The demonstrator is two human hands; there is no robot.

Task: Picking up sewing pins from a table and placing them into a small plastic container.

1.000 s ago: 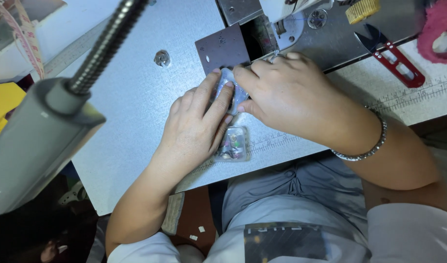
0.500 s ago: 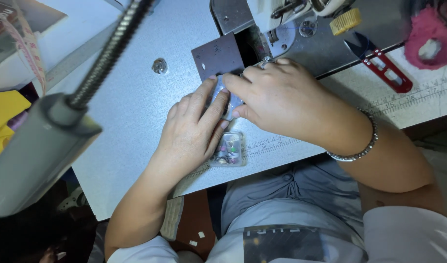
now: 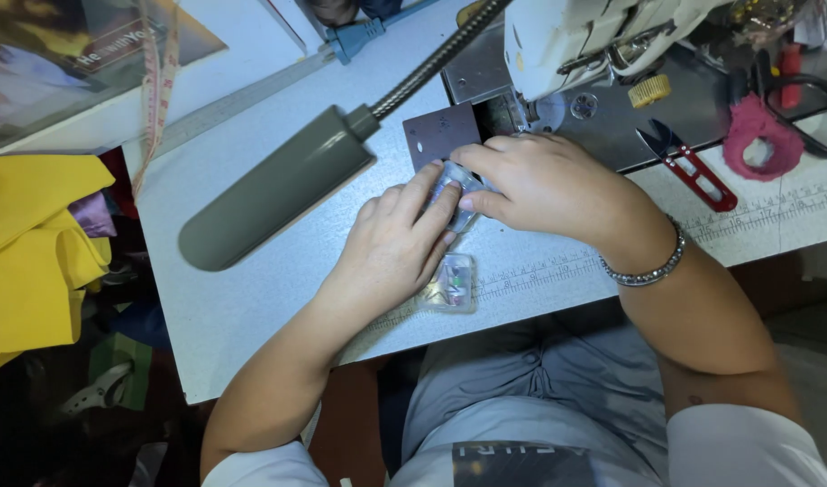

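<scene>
My left hand and my right hand meet over a small clear plastic case on the grey-white sewing table. Both hands grip the case, fingers pinching its edges just in front of the sewing machine's metal plate. A second small clear case with coloured bits inside lies flat under my left palm's edge, near the table's front. My right wrist wears a beaded bracelet.
A white sewing machine stands behind my hands. A grey gooseneck lamp lies across the left. Red-handled thread snips and a pink-wrapped scissor handle lie right. Yellow cloth hangs left; a measuring tape drapes at top left.
The view has shifted, so the lamp head now lies farther from the camera and the table sits lower. Both hands stay together on the clear case, with only slight finger movement.
</scene>
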